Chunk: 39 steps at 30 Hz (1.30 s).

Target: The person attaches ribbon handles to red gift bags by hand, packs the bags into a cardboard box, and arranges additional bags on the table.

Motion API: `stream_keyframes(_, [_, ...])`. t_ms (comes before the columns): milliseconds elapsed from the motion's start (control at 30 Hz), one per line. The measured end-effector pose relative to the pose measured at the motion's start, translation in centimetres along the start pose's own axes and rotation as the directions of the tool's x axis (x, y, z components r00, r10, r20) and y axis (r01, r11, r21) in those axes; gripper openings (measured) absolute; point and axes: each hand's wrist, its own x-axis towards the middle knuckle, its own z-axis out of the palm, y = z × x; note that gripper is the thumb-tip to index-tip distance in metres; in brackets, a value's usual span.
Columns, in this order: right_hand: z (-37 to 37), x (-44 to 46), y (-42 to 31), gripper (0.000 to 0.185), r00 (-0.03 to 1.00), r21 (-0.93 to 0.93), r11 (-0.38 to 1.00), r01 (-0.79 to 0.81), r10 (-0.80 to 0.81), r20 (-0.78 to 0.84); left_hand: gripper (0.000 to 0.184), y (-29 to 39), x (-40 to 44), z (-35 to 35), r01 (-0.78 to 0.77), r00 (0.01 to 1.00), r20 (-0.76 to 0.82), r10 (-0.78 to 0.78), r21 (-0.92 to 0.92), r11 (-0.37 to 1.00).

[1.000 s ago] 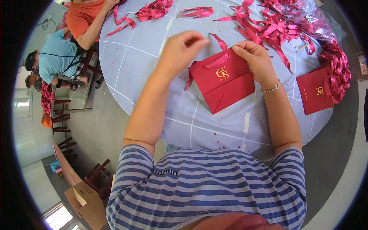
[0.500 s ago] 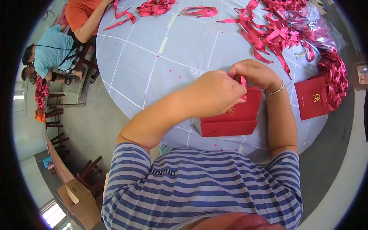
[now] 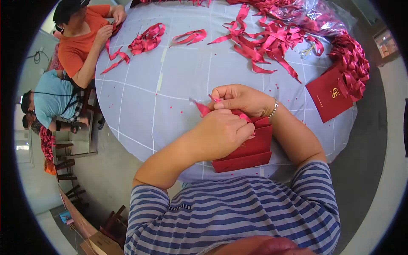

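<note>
The red bag point(image 3: 260, 142) is at the tabletop's point(image 3: 182, 80) near edge; whether it rests there is unclear. The left hand point(image 3: 223, 132) has its fingers curled closed on ribbon point(image 3: 244, 116) at the bag's mouth, and the right hand point(image 3: 243, 101) pinches more between thumb and forefinger. The glossy ribbon could slip from a loose pinch, while uneven pulling might crease the bag's mouth.
</note>
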Motion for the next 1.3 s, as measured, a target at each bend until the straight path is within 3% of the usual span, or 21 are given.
stream_keyframes(167, [0.0, -0.2, -0.4, 0.008, 0.99, -0.042, 0.992, 0.117, -0.12, -0.075, 0.02, 0.1, -0.3, 0.5, 0.031, 0.999, 0.033, -0.03, -0.025, 0.999])
stream_keyframes(267, [0.2, -0.1, -0.8, 0.011, 0.932, -0.09, 0.973, 0.211, -0.228, -0.281, 0.023, 0.2, -0.2, 0.4, 0.074, 0.996, -0.043, -0.076, -0.047, 0.996])
stream_keyframes(333, [-1.0, -0.4, -1.5, 0.012, 0.802, -0.263, 0.926, 0.272, -0.369, -0.47, 0.027, -0.1, 0.2, -0.5, 0.128, 0.976, -0.164, -0.145, -0.109, 0.986])
stream_keyframes(433, [0.3, -1.4, -3.8, 0.011, 0.776, -0.23, 0.918, 0.323, -0.396, -0.491, 0.025, -0.4, -0.4, -1.0, 0.203, 0.887, -0.27, -0.375, -0.502, 0.841])
stream_keyframes(467, [0.4, -1.1, -3.9, 0.009, 0.716, -0.212, 0.895, 0.392, -0.442, -0.541, 0.022, -0.4, -1.1, -0.6, 0.169, 0.83, -0.26, -0.494, -0.727, 0.666])
stream_keyframes(533, [-0.4, -1.9, -5.2, 0.01, 0.695, -0.267, 0.87, 0.415, -0.492, -0.524, 0.022, -0.9, -1.1, -0.1, -0.147, 0.784, -0.419, -0.457, -0.842, 0.519])
stream_keyframes(567, [-0.4, -2.5, -6.0, 0.015, 0.654, -0.389, 0.858, 0.336, -0.509, -0.56, 0.024, -1.4, -1.5, 0.2, -0.266, 0.77, -0.459, -0.443, -0.862, 0.432])
stream_keyframes(633, [-1.8, -3.9, -7.4, 0.017, 0.63, -0.597, 0.799, 0.077, -0.503, -0.592, 0.025, -2.8, -1.8, -0.6, -0.226, 0.796, -0.419, -0.438, -0.876, 0.427])
stream_keyframes(700, [-4.5, -5.4, -7.7, 0.02, 0.692, -0.686, 0.727, -0.008, -0.491, -0.529, 0.024, -5.0, -1.4, -0.6, -0.158, 0.804, -0.39, -0.449, -0.868, 0.47])
stream_keyframes(733, [-5.3, -5.9, -7.6, 0.019, 0.683, -0.816, 0.522, -0.247, -0.504, -0.529, 0.024, -6.3, -1.6, -0.4, -0.083, 0.797, -0.358, -0.487, -0.863, 0.499])
stream_keyframes(767, [-6.0, -6.3, -7.6, 0.019, 0.678, -0.852, 0.257, -0.456, -0.521, -0.52, 0.029, -7.4, -2.0, -0.2, 0.072, 0.706, -0.191, -0.682, -0.939, 0.338])
stream_keyframes(833, [-7.4, -7.0, -7.6, 0.018, 0.716, -0.84, 0.114, -0.53, -0.47, -0.516, 0.03, -8.3, -1.0, -1.0, 0.34, 0.25, 0.006, -0.968, -0.937, 0.082])
stream_keyframes(867, [-8.1, -7.3, -7.5, 0.018, 0.74, -0.807, -0.032, -0.589, -0.423, -0.523, 0.026, -9.3, -1.6, -0.9, 0.288, 0.228, -0.023, -0.973, -0.953, 0.09])
stream_keyframes(900, [-8.7, -7.3, -7.2, 0.016, 0.773, -0.853, 0.014, -0.522, -0.417, -0.479, 0.026, -9.9, -1.7, -0.8, 0.291, 0.218, -0.023, -0.976, -0.953, 0.087])
stream_keyframes(967, [-9.9, -7.4, -7.0, 0.015, 0.789, -0.876, 0.004, -0.483, -0.431, -0.437, 0.023, -10.6, -2.2, -0.6, 0.204, 0.254, -0.473, -0.843, -0.826, 0.525])
stream_keyframes(1033, [-10.0, -7.3, -7.1, 0.013, 0.796, -0.909, 0.008, -0.418, -0.478, -0.37, 0.019, -10.2, -2.2, -0.9, 0.239, 0.238, -0.5, -0.833, -0.801, 0.549])
stream_keyframes(1067, [-10.0, -7.1, -7.0, 0.013, 0.802, -0.912, 0.007, -0.41, -0.474, -0.364, 0.017, -10.3, -2.2, -0.8, 0.348, 0.315, -0.583, -0.749, -0.664, 0.662])
stream_keyframes(1100, [-8.8, -6.9, -7.1, 0.011, 0.744, -0.879, 0.336, -0.338, -0.477, -0.468, 0.016, -10.3, -2.3, -0.8, 0.435, 0.402, -0.638, -0.657, -0.498, 0.75])
stream_keyframes(1133, [-7.3, -6.7, -7.4, 0.009, 0.694, -0.749, 0.625, -0.221, -0.439, -0.571, 0.025, -10.2, -2.5, -1.2, 0.58, 0.524, -0.594, -0.61, -0.276, 0.766])
stream_keyframes(1233, [-5.0, -6.4, -8.7, 0.013, 0.71, -0.727, 0.674, -0.132, -0.448, -0.544, 0.041, -10.2, -3.0, -0.5, 0.702, 0.692, -0.247, -0.678, 0.012, 0.712])
stream_keyframes(1300, [-4.4, -6.2, -8.9, 0.021, 0.723, -0.651, 0.758, 0.021, -0.462, -0.514, 0.045, -9.6, -2.6, -0.3, 0.733, 0.664, -0.234, -0.71, 0.016, 0.68])
